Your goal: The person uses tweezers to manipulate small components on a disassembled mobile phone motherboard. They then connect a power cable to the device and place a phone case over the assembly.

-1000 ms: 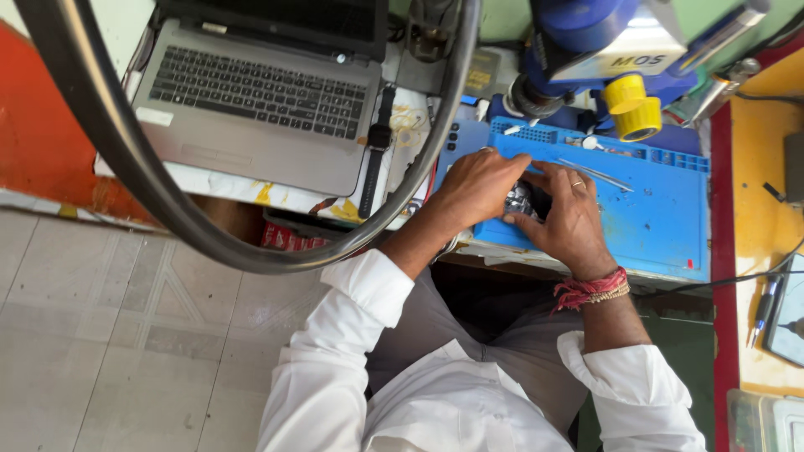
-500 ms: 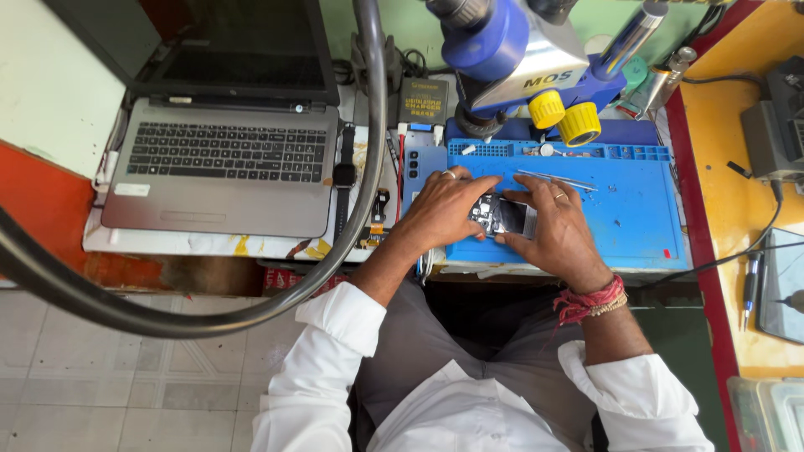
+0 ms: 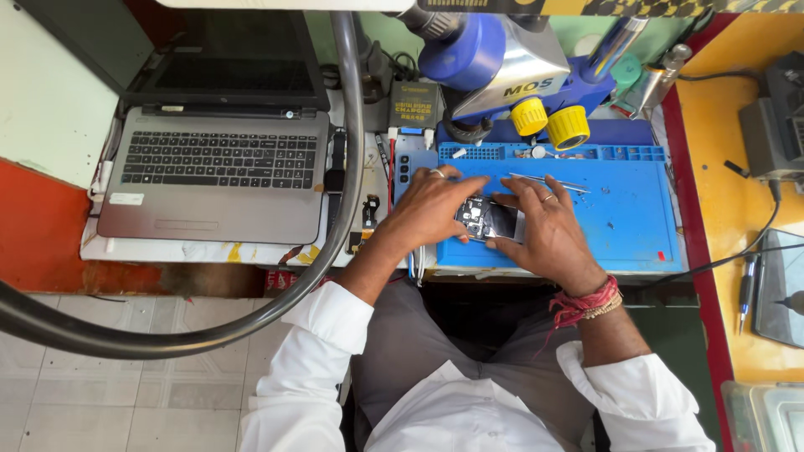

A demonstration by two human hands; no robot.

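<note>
From where I watched, the blue mat (image 3: 620,209) looked like matt rubber or silicone, faintly scuffed. The opened phone (image 3: 487,219) between the hands showed bare metal and dark glossy parts (too small for me to sort further). The laptop (image 3: 219,176) had a dull grey plastic or brushed shell with matt black keys. The microscope (image 3: 511,67) wore glossy blue paint, a satin metal plate and smooth yellow plastic knobs (image 3: 550,121). The tweezers (image 3: 548,182) gleamed like polished steel. The thick black hose (image 3: 347,142) seemed smooth rubber. The sleeves (image 3: 322,335) were plain white woven cloth, and red thread (image 3: 582,303) wrapped one wrist. The floor tiles (image 3: 126,393) looked pale and lightly glazed.
</note>
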